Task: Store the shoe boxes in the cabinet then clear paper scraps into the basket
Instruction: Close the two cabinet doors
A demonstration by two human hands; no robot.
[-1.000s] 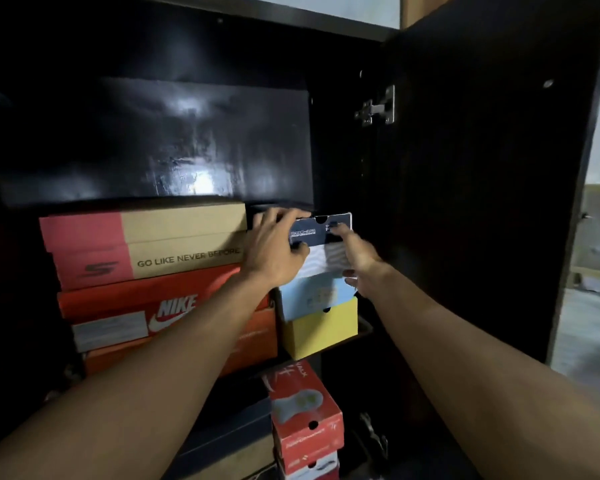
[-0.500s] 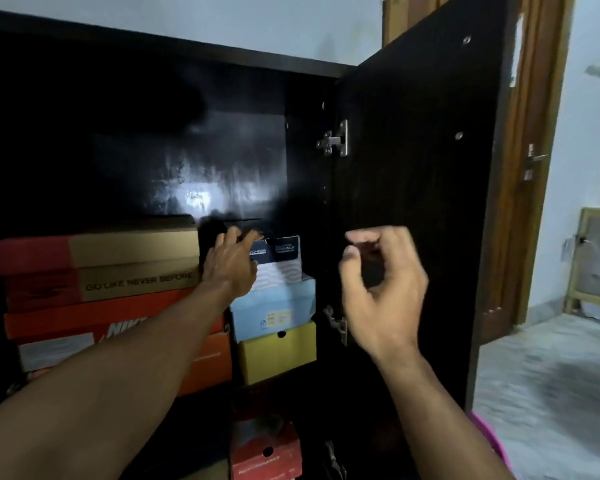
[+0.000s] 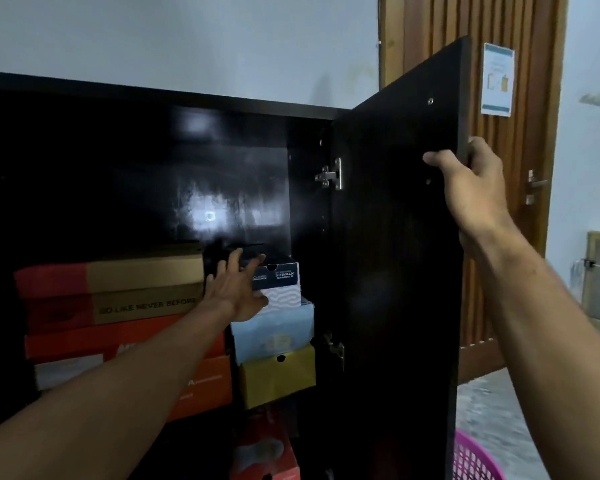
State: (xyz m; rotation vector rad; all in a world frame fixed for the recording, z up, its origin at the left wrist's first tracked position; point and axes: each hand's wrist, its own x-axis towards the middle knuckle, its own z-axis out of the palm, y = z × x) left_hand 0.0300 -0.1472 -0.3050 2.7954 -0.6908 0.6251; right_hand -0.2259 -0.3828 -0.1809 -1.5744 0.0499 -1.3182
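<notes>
Inside the cabinet (image 3: pixel 153 109), my left hand (image 3: pixel 238 294) lies flat, fingers straight, against the navy box (image 3: pixel 280 282). Right hand (image 3: pixel 471 181) grips the door (image 3: pixel 395 271) edge.

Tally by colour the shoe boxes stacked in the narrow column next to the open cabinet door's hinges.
Navy-and-white box: 1
Light blue box: 1
Yellow box: 1
Total: 3

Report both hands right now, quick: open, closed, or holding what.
Left hand: open, fingers spread against the navy-and-white shoe box.
Right hand: gripping the edge of the cabinet door.
</notes>
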